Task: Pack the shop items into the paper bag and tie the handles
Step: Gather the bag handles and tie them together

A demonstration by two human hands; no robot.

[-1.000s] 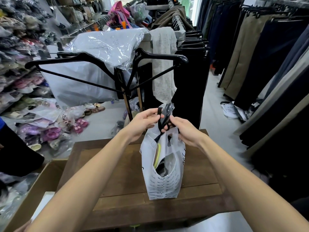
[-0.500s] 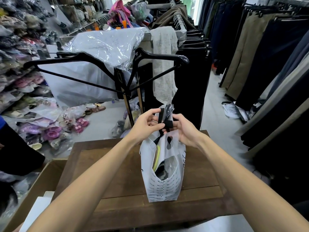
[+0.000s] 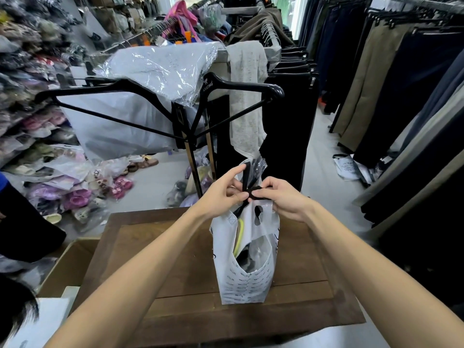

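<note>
I see the white paper bag [image 3: 247,277] standing on the brown wooden table [image 3: 175,259], right under both hands. The left hand [image 3: 221,194] and right hand [image 3: 283,199] pinch the flat black ribbon handles [image 3: 252,190] between them. The bag looks smooth, with tiny printed words.

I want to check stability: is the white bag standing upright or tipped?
Upright. The white bag stands on its base on the wooden table; both hands hold its black handles above.
</note>
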